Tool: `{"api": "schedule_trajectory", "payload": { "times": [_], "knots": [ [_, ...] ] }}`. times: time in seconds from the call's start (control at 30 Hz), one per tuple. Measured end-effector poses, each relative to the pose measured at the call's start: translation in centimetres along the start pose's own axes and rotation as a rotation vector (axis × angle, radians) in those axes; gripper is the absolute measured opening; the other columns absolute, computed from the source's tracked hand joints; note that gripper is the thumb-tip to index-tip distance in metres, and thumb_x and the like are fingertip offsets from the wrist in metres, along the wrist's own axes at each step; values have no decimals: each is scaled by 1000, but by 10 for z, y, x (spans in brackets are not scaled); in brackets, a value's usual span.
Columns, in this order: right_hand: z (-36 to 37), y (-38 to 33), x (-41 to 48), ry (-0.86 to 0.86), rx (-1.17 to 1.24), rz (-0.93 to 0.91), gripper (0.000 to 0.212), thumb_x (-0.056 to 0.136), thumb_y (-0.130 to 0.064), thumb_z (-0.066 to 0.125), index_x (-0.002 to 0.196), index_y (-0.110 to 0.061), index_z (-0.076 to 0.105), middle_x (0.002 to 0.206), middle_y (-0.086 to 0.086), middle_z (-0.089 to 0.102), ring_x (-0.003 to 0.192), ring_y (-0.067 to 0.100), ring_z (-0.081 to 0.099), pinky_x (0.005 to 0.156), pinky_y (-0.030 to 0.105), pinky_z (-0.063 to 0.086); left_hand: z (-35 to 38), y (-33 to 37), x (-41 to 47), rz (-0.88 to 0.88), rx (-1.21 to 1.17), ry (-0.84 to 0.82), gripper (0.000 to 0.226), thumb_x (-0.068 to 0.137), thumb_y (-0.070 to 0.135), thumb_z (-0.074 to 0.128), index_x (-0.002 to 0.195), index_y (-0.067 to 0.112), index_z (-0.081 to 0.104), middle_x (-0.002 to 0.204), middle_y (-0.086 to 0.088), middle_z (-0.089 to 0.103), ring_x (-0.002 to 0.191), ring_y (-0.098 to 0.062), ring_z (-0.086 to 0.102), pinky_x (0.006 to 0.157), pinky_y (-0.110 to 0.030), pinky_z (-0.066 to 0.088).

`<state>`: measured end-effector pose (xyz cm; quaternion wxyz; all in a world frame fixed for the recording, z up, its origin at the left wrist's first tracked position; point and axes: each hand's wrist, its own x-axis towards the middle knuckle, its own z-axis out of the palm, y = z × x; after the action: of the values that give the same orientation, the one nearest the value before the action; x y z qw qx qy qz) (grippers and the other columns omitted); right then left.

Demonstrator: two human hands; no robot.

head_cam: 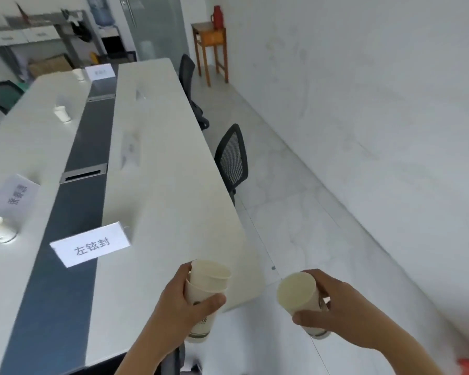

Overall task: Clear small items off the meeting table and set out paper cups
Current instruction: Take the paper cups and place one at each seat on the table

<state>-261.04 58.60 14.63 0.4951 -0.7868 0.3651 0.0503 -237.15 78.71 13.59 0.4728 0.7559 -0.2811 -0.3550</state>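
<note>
Illegible lettering on far name card (100, 72); blurred print on stacked paper cups (207, 288).

L hand (179, 301), R hand (333, 318) + 2 forearms: all bare.

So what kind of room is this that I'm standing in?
Most likely an office meeting room. A long white table carries printed name cards and paper cups at the seats, and black mesh office chairs are pushed in along its side.
</note>
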Motion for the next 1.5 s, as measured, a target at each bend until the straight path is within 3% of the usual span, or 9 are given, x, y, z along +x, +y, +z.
{"api": "schedule_trajectory", "payload": {
  "times": [0.17, 0.43, 0.67, 0.8, 0.9, 0.97, 1.1, 1.37, 1.5],
  "knots": [
    [-31, -12, 87, -132, -32, -64, 65, 53, -61, 79, 112, -47, 55, 101, -29, 66, 97, -4, 62, 83, 22, 53, -13, 1, 38, -76, -20, 116, 64, 56, 51, 84, 113, 40, 56, 105, 12, 70, 90, -7, 69, 75, -25, 55],
    [-42, -68, 269, -362, -113, -209, 71, 52, -66, 80, 113, -42, 54, 106, -15, 67, 100, 3, 62, 85, 28, 53, -32, -1, 71, -309, -50, 481, 57, 64, 31, 88, 112, 30, 58, 99, 6, 74, 81, -10, 71, 72, -28, 56],
    [41, -145, 391, -468, -71, -359, 62, 63, -27, 88, 116, -30, 55, 104, -12, 65, 98, 10, 62, 72, 20, 46, -30, 2, 65, -440, -139, 690, 61, 61, 38, 88, 112, 34, 56, 100, 7, 73, 85, -9, 70, 73, -25, 56],
    [113, -187, 435, -445, -39, -399, 61, 63, -24, 89, 113, -30, 54, 99, -15, 63, 91, 8, 60, 70, 20, 43, -54, -17, 56, -532, -178, 771, 71, 47, 51, 81, 111, 30, 59, 96, -1, 74, 85, -13, 71, 79, -33, 58],
    [162, -208, 457, -388, -58, -377, 65, 64, -23, 86, 117, -27, 50, 101, -9, 62, 93, 18, 60, 70, 25, 44, -84, -40, 56, -559, -201, 777, 71, 47, 52, 81, 110, 29, 60, 96, -1, 74, 86, -13, 70, 82, -37, 58],
    [191, -217, 471, -347, -102, -366, 68, 64, -24, 85, 120, -24, 47, 105, -4, 62, 96, 23, 61, 72, 29, 45, -106, -52, 61, -561, -222, 782, 70, 47, 53, 80, 110, 32, 59, 96, 6, 73, 85, -9, 69, 78, -31, 56],
    [234, -219, 497, -285, -182, -357, 71, 66, -30, 83, 124, -24, 42, 111, -1, 62, 97, 26, 61, 79, 34, 50, -139, -81, 73, -559, -274, 800, 61, 57, 46, 84, 110, 36, 56, 97, 10, 71, 85, -11, 69, 77, -31, 56],
    [254, -195, 512, -218, -279, -309, 69, 69, -36, 83, 123, -22, 42, 102, -6, 59, 99, 26, 60, 73, 34, 47, -154, -108, 82, -583, -331, 730, 65, 54, 55, 77, 112, 40, 53, 98, 20, 69, 85, -7, 68, 77, -28, 56],
    [239, -200, 512, -264, -309, -268, 78, 70, -31, 84, 134, -20, 41, 119, 2, 61, 113, 27, 57, 85, 37, 47, -154, -101, 93, -552, -300, 681, 65, 56, 53, 76, 114, 41, 51, 98, 24, 67, 84, -2, 67, 68, -17, 52]
  ]
}}
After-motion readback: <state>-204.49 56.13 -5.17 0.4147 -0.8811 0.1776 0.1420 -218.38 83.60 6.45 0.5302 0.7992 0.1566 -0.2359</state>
